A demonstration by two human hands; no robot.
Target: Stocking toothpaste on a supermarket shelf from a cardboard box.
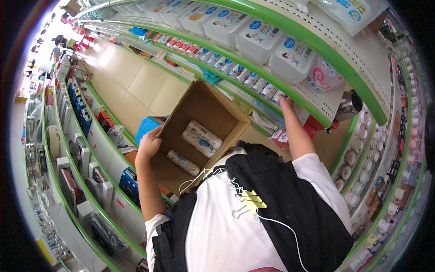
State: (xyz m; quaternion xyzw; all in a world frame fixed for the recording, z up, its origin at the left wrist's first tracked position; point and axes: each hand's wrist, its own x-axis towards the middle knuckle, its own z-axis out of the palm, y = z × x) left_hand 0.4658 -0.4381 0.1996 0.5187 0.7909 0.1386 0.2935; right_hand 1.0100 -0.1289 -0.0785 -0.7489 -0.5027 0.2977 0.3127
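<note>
My left hand (150,142) grips the upper left edge of an open cardboard box (210,98) in front of my body. Inside the box lie several plastic-wrapped rolls (183,162) with printed wrappers, some side by side and one apart. My right hand (285,102) reaches to a shelf on the right, at the near end of a row of similar wrapped rolls (251,80). Its fingers are partly hidden by the shelf edge and touch the nearest roll (278,96); whether they grip it I cannot tell.
Clear plastic containers (292,57) line the shelf above the rolls, beside a pink-printed bag (321,76). Green-edged shelves (98,200) with boxed goods run along the left. A blue basket (149,125) stands behind the cardboard box. Bowls and cups (357,142) fill shelves at the far right.
</note>
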